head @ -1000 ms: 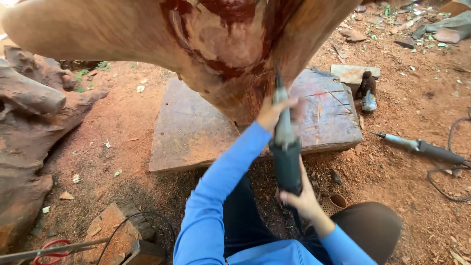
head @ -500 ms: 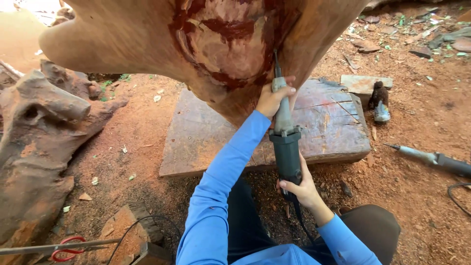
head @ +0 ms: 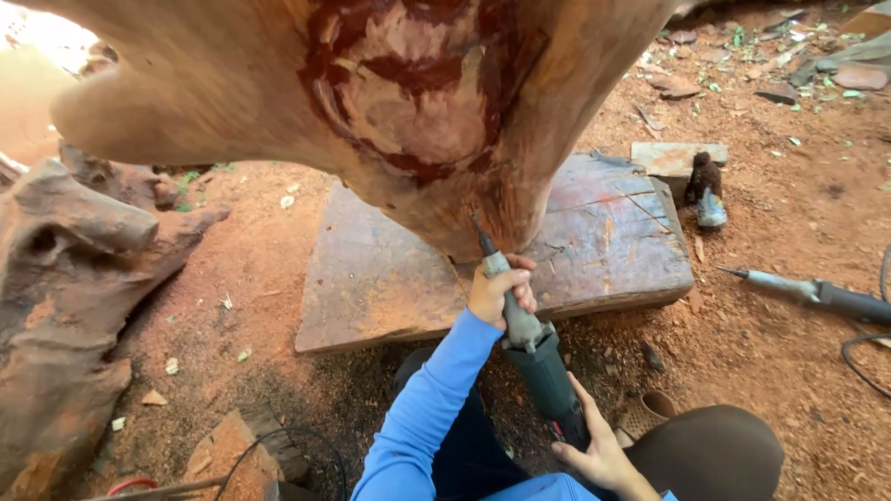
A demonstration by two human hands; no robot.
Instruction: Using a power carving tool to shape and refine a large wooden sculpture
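Observation:
A big carved wood trunk with a red-brown hollowed patch hangs over a flat wooden slab. My left hand, in a blue sleeve, grips the metal neck of a dark green die grinder. The grinder's thin bit touches the lower edge of the trunk. My right hand holds the rear of the grinder's body, close to my knee.
A second long grinder with a cable lies on the red soil at right. A small dark tool stands by a wooden block. A gnarled root piece sits left. Wood offcuts and cables lie at the bottom left.
The grinder and both hands have moved down and left along the trunk's lower edge. The view has shifted, and the trunk now fills more of the top.

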